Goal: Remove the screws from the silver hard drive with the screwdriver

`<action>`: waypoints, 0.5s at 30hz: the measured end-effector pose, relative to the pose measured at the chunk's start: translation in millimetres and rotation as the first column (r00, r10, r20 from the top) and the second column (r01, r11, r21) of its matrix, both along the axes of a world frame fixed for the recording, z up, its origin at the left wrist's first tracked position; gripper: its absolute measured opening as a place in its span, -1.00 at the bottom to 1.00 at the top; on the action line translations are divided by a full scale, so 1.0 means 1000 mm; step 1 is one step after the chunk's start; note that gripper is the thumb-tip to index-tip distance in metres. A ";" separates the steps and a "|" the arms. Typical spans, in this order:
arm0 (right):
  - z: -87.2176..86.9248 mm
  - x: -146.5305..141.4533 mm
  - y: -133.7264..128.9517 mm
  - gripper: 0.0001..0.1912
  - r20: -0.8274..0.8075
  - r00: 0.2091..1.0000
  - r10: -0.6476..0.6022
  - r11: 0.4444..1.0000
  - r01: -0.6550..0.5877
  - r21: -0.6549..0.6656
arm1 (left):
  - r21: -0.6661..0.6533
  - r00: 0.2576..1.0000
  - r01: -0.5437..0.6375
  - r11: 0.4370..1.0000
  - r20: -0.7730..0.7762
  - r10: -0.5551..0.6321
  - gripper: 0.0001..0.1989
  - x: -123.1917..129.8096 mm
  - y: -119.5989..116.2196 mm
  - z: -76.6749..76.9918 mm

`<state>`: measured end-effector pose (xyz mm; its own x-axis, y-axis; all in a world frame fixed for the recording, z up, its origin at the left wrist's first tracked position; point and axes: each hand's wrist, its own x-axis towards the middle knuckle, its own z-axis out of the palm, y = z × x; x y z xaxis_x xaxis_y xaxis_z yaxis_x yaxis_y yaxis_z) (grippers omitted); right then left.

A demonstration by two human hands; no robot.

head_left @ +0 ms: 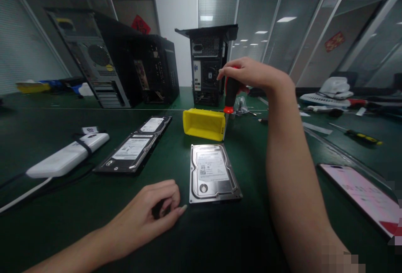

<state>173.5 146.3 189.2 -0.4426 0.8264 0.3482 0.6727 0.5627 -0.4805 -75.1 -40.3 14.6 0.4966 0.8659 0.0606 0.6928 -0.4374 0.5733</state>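
Note:
A silver hard drive [212,174] lies label up on the dark green table in front of me. My right hand [241,76] is closed around the black and red handle of a screwdriver [231,93]. It is held upright, with its shaft pointing down toward the drive's far right corner; whether the tip touches the drive I cannot tell. Just behind the drive stands a yellow plastic bin [204,124], its open side facing me. My left hand [157,208] rests beside the drive's near left corner, fingers loosely curled, thumb apart from them, holding nothing.
Two more hard drives [133,147] lie end to end at left, near a white power strip [70,153]. Computer cases [207,68] stand along the back. On the right are a phone [361,193], a yellow and black screwdriver [361,136] and other tools. A clear plastic bag [241,105] lies behind the bin.

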 end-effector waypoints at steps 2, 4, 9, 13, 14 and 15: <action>0.000 -0.001 -0.001 -0.75 -0.006 1.000 0.014 1.000 -0.014 -0.028 | 0.001 1.000 0.011 1.000 -0.003 -0.011 -0.68 0.000 0.000 0.000; -0.001 -0.002 -0.001 -0.67 -0.018 0.999 0.029 0.999 -0.029 -0.045 | 0.000 1.000 0.024 1.000 -0.005 -0.024 -0.66 0.000 0.000 0.000; -0.001 -0.001 -0.003 -0.66 -0.063 0.998 0.028 0.996 -0.034 -0.088 | -0.002 0.999 0.034 0.999 -0.014 -0.034 -0.59 -0.001 0.001 -0.002; -0.001 0.003 0.000 -0.79 -0.099 0.994 0.056 0.990 -0.069 -0.125 | -0.001 0.999 0.053 0.999 -0.004 -0.053 -0.60 -0.004 0.001 -0.005; -0.001 0.004 0.001 -0.82 -0.093 0.993 0.072 0.990 -0.082 -0.115 | -0.003 0.998 0.058 0.998 0.000 -0.058 -0.59 -0.004 0.001 -0.005; -0.001 0.005 0.002 -0.83 -0.084 0.992 0.089 0.990 -0.098 -0.101 | -0.006 0.998 0.062 0.998 0.002 -0.062 -0.59 -0.005 0.000 -0.005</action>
<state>178.2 148.6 188.0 -0.4943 0.8164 0.2986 0.5772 0.5651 -0.5895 -79.6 -40.1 9.8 0.5491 0.8338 0.0566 0.6635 -0.4761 0.5771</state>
